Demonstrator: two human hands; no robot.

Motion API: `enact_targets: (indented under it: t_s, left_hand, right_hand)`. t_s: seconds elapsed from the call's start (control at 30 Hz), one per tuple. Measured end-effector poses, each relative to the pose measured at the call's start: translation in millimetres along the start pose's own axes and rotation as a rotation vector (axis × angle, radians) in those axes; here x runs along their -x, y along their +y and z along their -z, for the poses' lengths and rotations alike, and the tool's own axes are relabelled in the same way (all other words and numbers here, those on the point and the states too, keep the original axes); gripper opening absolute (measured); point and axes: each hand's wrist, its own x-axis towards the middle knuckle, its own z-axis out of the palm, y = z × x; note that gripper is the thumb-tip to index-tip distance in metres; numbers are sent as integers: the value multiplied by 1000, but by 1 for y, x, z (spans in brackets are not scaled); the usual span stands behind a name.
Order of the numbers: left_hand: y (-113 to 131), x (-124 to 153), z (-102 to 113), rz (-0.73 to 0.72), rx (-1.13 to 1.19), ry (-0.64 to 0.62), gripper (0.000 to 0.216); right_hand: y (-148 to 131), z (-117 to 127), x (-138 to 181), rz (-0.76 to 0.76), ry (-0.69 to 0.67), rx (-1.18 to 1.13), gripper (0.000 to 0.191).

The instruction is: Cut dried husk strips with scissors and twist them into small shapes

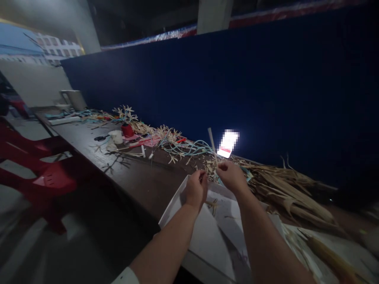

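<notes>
My right hand [231,176] is closed in a pinch on a thin pale straw strip [212,142] that stands up from its fingers. My left hand [196,188] is curled shut just left of it, fingertips close to the strip's lower end; whether it also grips the strip I cannot tell. Both hands hover over a white tray [177,202] at the near edge of a long dark table [139,177]. A small straw piece [213,204] lies in the tray below the hands.
A heap of dried leaves [284,189] lies right of the hands. A glowing phone [227,144] leans on the blue wall. Further left are blue cords [189,149], straw stars [127,112], a red cup [127,129], scissors [101,138]. Red plastic chairs [44,173] stand left.
</notes>
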Motion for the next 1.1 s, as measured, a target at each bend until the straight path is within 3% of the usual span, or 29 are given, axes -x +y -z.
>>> enact_targets:
  t_s: [0.13, 0.37, 0.43, 0.53, 0.63, 0.8, 1.0, 1.1]
  left_hand:
    - [1, -1, -2, -116, -29, 58, 26]
    - [3, 0, -3, -199, 40, 3, 24]
    - [4, -1, -4, -108, 108, -31, 24]
    - [10, -2, -5, 149, 247, -142, 26]
    - [15, -5, -4, 339, 375, -199, 21]
    - [14, -6, -1, 391, 467, -213, 17]
    - [13, -6, -2, 402, 489, -214, 17]
    - [15, -6, -3, 379, 520, -221, 17]
  right_hand:
    - [15, 3, 14, 3, 78, -149, 25]
    - [25, 12, 38, -29, 115, -423, 22]
    - [25, 12, 44, -75, 93, -524, 22]
    - [24, 8, 52, -114, 22, -794, 17]
    - [24, 0, 57, -127, -42, -959, 25]
    - [29, -5, 58, -124, -52, -900, 31]
    - [31, 0, 59, -104, 96, -588, 45]
    - [32, -4, 59, -71, 81, -662, 44]
